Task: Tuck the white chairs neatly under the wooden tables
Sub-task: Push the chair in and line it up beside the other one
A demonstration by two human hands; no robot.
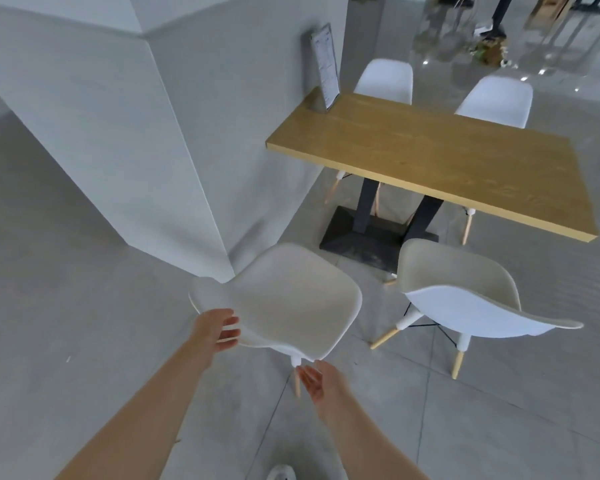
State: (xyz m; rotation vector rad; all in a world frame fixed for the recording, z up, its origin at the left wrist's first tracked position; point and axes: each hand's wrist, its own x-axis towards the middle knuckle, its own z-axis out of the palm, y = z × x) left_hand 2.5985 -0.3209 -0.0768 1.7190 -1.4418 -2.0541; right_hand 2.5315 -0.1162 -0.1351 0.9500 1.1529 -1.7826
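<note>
A white shell chair (288,299) with pale wooden legs stands on the floor in front of me, pulled out from the wooden table (430,157). My left hand (219,329) is at the left edge of its backrest, fingers apart, touching or nearly touching the rim. My right hand (317,379) hovers open, palm turned inward, just below the backrest's near right corner. A second white chair (465,299) stands to the right, also out from the table. Two more white chairs (385,79) (496,100) sit pushed in on the table's far side.
A grey wall corner (201,188) juts out close to the left of the near chair. The table's black pedestal base (361,237) stands under it. An upright menu holder (324,64) rests on the table's far left end. My shoe (281,472) shows at the bottom edge.
</note>
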